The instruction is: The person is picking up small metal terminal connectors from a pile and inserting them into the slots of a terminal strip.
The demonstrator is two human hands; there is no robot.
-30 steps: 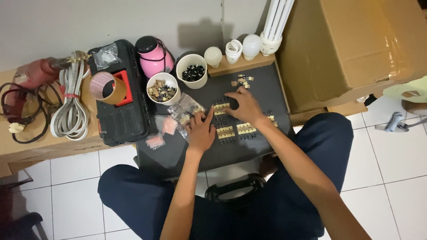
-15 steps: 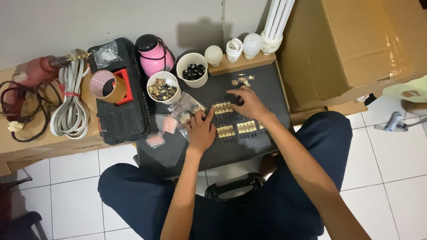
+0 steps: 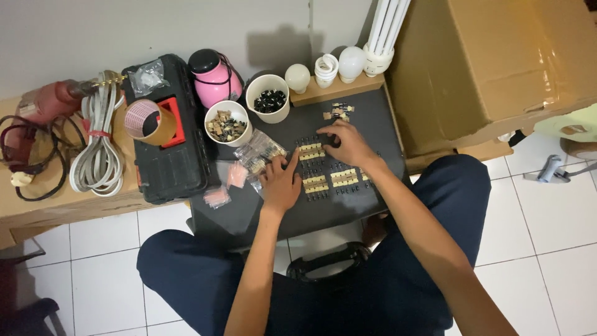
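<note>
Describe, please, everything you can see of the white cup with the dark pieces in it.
The white cup is a plain round cup, seemingly plastic or ceramic, upright near the wall at the back of the dark work surface. It holds a heap of small black pieces, too small to identify. It stands close beside another white cup of tan pieces. Neither hand touches it.

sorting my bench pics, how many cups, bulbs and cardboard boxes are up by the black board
White cups: 2, the second beside it
Bulbs: 4, on the wooden strip
Cardboard boxes: 1
Total: 7
</note>
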